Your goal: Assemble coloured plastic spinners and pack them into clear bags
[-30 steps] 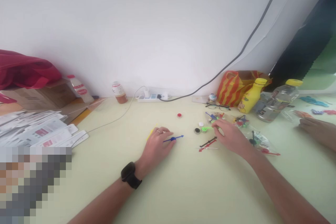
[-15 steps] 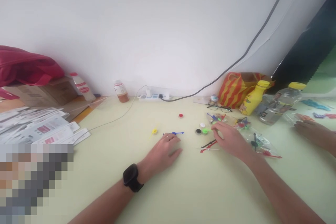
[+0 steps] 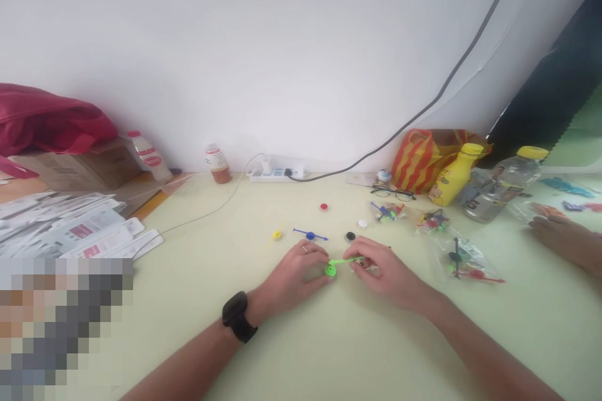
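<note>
My left hand (image 3: 301, 272), with a ring and a black watch, pinches a small green disc (image 3: 330, 270) between thumb and fingers. Close to it on the right, my right hand (image 3: 385, 272) grips a thin green arrow (image 3: 345, 260), whose left end lies over the disc's upper edge; whether the two are joined I cannot tell. Behind my left hand lies a blue arrow on a round base (image 3: 310, 235), with a yellow piece (image 3: 277, 235) to its left. A black disc (image 3: 350, 236), a white disc (image 3: 362, 223) and a red disc (image 3: 324, 207) lie farther back.
Clear bags of coloured arrows (image 3: 470, 261) lie to the right. Behind them are glasses (image 3: 392, 193), a striped bag (image 3: 414, 160), a yellow bottle (image 3: 454, 178) and a clear bottle (image 3: 505, 185). Another person's hand (image 3: 555, 235) is at far right. A power strip (image 3: 277, 174) sits by the wall.
My right hand has moved left and nearer me with the green arrow. My left hand has shifted slightly right and now holds the green disc, which was beside the black one.
</note>
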`<state>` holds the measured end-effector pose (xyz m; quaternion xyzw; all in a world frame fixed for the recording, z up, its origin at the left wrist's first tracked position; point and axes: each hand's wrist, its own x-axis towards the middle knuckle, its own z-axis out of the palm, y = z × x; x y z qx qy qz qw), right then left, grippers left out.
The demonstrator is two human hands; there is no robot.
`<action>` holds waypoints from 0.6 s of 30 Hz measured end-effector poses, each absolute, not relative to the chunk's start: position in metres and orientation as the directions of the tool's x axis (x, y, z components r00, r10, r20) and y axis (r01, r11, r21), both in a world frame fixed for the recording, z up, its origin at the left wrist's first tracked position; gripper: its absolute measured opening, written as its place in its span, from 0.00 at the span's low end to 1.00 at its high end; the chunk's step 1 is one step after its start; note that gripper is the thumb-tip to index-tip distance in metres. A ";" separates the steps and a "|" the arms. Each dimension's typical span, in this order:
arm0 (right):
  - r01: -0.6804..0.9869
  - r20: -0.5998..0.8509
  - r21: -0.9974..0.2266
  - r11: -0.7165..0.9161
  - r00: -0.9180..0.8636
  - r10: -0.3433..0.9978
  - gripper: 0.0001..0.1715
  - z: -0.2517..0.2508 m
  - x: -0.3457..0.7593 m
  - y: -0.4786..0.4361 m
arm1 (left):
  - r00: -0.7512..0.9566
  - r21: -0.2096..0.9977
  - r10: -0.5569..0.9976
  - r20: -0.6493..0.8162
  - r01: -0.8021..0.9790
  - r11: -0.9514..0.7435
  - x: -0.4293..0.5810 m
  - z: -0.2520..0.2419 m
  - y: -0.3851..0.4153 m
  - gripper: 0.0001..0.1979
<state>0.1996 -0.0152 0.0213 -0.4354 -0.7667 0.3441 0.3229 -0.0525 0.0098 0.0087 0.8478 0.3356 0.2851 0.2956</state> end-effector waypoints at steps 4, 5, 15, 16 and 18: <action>0.384 0.194 -0.859 0.339 -0.369 0.909 0.16 0.025 0.197 -0.015 | 0.529 0.840 0.820 0.220 0.325 -0.435 -0.050 0.008 0.011 0.08; 0.363 0.188 -0.872 0.327 -0.368 0.911 0.17 0.026 0.195 -0.016 | 0.517 0.879 0.831 0.207 0.274 -0.389 -0.049 0.008 0.011 0.08; 0.223 0.259 -0.909 0.352 -0.361 0.896 0.14 0.014 0.170 -0.029 | 0.552 0.966 0.814 0.182 0.056 -0.254 -0.043 0.021 0.005 0.13; 0.234 0.274 -0.900 0.368 -0.353 0.894 0.13 0.012 0.169 -0.029 | 0.547 0.964 0.816 0.186 0.061 -0.261 -0.043 0.020 0.004 0.12; 0.253 0.315 -0.878 0.406 -0.335 0.888 0.12 0.009 0.169 -0.028 | 0.542 0.959 0.820 0.187 0.082 -0.272 -0.043 0.019 0.004 0.11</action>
